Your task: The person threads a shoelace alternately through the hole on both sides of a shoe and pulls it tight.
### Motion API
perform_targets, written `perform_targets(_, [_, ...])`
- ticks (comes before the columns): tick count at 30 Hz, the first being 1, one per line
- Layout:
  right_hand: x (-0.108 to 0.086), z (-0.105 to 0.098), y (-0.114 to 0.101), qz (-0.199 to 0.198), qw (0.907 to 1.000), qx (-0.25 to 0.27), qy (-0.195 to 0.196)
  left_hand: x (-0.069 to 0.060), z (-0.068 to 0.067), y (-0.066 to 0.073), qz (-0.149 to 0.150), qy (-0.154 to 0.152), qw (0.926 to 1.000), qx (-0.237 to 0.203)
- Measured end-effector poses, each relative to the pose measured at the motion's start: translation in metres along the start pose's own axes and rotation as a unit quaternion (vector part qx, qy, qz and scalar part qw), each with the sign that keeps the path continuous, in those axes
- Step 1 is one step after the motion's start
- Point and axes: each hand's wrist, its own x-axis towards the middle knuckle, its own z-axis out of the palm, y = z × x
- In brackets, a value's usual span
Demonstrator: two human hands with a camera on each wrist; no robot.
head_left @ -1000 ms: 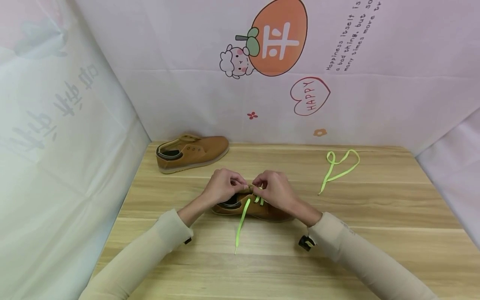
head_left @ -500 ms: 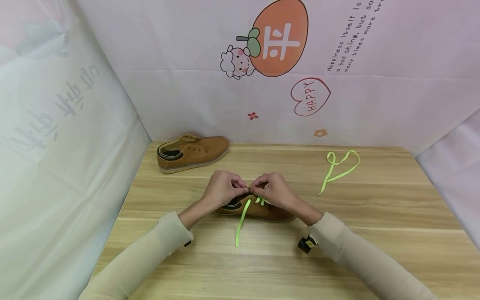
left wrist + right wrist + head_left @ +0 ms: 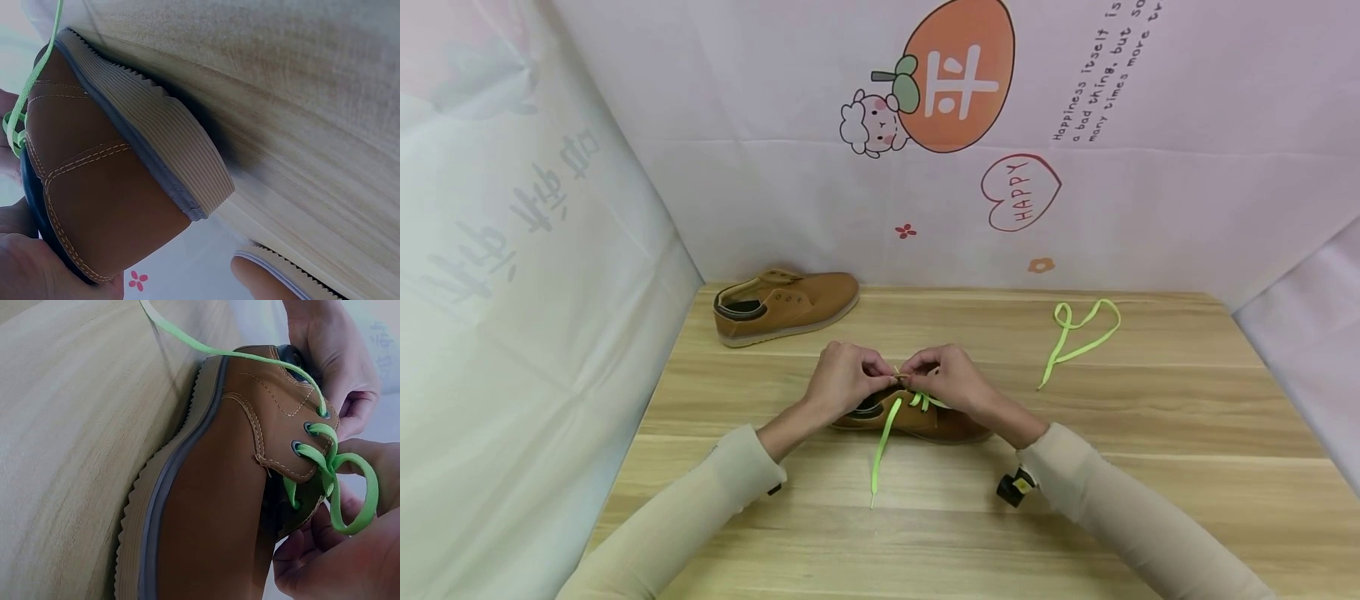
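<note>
Lacing goes best here if the leather stays steady and the eyelet spread open while the tip is drawn through, and if the lace comes up flat, without a twist, so that the slack loop can be snugged down evenly afterwards. That work appears centred on the tan-brown leather shoe with a ridged pale sole, which stands upright on the pale wood-grain tabletop, in front of the person and between both arms. A flat neon-green shoelace runs through its near-side eyelets; one end trails toward the person, and a loose loop arches over the opening. The trailing end is best kept from slipping back. The left hand is nearly closed, thumb and forefinger pinching the upper edge of the far eyelet flap. The right hand is drawn in just as tightly, its thumb and forefinger pinching that same edge just beside the left fingertips, with the green loop close by its fingers. A short lace tip seems to poke up between them; whether either hand also grips it is hidden by the fingers.
</note>
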Motion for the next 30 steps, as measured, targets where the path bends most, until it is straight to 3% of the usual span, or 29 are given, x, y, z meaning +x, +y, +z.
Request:
perform_targets(9, [0.0025, -0.0027, -0.0008, 0.061, 0.9975, 0.036, -0.004, -0.0002, -0.0009, -0.0003, 0.005, 0.001, 1.0, -0.001])
perform_targets(19, [0.0044, -0.0014, -0.0041, 0.083, 0.9947, 0.059, -0.01, -0.0006, 0.0, -0.0023, 0.003, 0.001, 1.0, -0.001])
perform_targets(30, [0.01, -0.0006, -0.0069, 0.103, 0.9942, 0.032, -0.009, -0.0006, 0.0015, -0.0041, 0.006, 0.008, 0.9999, 0.0])
